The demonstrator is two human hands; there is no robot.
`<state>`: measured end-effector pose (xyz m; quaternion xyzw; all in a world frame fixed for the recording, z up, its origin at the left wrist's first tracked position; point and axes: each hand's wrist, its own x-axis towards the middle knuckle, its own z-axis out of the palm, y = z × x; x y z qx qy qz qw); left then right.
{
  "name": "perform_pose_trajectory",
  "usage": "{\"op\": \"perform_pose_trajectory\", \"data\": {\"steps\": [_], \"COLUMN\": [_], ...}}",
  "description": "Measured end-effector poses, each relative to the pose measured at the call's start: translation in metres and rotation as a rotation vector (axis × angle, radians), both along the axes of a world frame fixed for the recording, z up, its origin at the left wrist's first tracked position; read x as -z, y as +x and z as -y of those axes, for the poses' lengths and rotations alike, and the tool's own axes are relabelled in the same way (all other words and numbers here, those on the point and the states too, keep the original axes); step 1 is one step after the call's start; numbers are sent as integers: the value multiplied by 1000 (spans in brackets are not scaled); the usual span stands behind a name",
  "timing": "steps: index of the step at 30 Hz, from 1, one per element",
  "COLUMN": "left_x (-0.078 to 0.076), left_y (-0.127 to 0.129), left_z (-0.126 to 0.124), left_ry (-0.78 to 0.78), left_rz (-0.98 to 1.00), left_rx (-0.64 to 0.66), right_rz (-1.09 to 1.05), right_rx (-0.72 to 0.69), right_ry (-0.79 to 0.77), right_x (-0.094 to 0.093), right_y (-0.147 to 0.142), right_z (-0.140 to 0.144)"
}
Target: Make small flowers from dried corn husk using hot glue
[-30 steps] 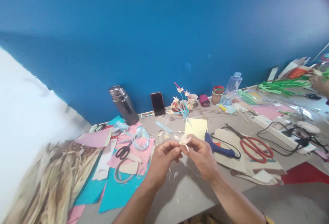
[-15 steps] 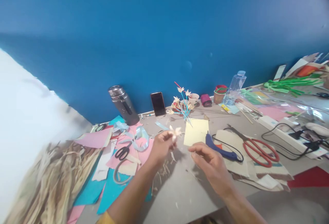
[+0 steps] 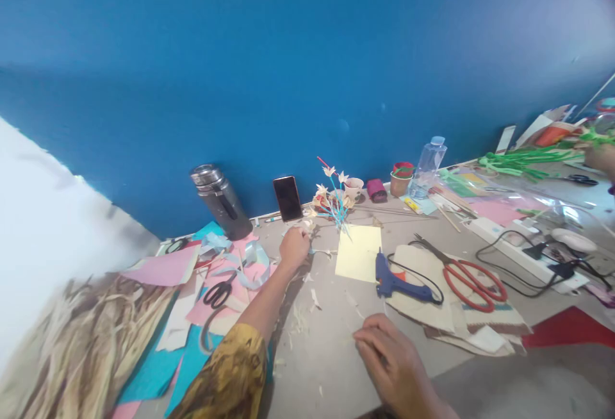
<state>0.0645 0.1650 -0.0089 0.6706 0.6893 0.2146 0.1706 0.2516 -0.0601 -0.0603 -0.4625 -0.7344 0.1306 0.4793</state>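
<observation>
Item: craft table (image 3: 336,355), grey, below a blue wall that fills the upper frame.

Left hand (image 3: 294,247): centre of frame, reaching toward the back of the table. I read its fingers as closed around something small and pale, most likely a paper flower, but the thing itself is too blurred to confirm. It sits just left of the bunch of finished flowers (image 3: 331,196) on blue stems, which stands against the wall at centre.

Right hand (image 3: 396,361): lower centre, resting on the table, fingers loosely curled. I see nothing in it.

Nearby stock: yellow sheet (image 3: 358,252) right of the left hand; blue glue gun (image 3: 401,284) beside it; red scissors (image 3: 468,271) at right; black scissors (image 3: 218,291) on pink and teal paper at left; flask (image 3: 218,201) and phone (image 3: 287,198) by the wall; dried straw (image 3: 86,342) lower left. A second person's hand shows at the far right edge.

Progress, as I judge it: several flowers done and bunched; one more being added; paper and straw remain unused.
</observation>
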Motion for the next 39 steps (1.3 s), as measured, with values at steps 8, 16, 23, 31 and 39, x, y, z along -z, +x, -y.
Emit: {"op": "perform_pose_trajectory", "data": {"steps": [8,16,23,31,39], "left_x": [-54,-69,-2,-2,1], "left_y": [-28,-50,-3,-15,1], "left_z": [56,179,205,195,178], "left_ry": [18,-427,54,-2,-85], "left_rz": [-187,352,-40,-280,-316], "left_rx": [51,670,813,752,609], "right_rz": [61,29,-81,-61,-44], "right_rx": [-85,-137,-121,-95,-93], "right_ry": [5,2,45,28,25], "right_x": [15,4,4,7,3], "right_y": [-3,1,7,8,9], "right_z": [5,12,17,17,15]}}
